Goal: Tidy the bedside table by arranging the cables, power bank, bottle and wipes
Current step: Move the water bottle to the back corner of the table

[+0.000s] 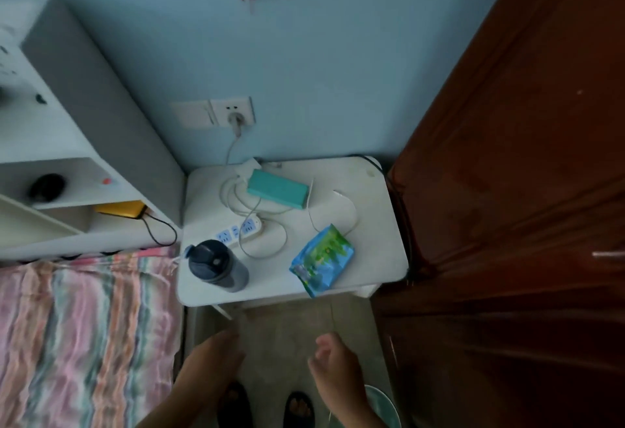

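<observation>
A white bedside table [378, 224] stands against the blue wall. A teal power bank [278, 188] lies near its back. White cables [263, 245] loop loosely around the power bank and a white power strip [240, 229]. A dark bottle [218, 265] stands at the front left corner. A blue-green pack of wipes [323, 260] lies at the front right. My left hand [216, 356] and my right hand [334, 365] hover below the table's front edge, both holding nothing, fingers loosely apart.
A bed with a striped pink cover [84, 336] lies to the left. A white shelf unit [67, 157] stands behind it with a yellow item [120, 208] and black cable. A dark wooden door [507, 190] is at the right. A wall socket [233, 112] holds a plug.
</observation>
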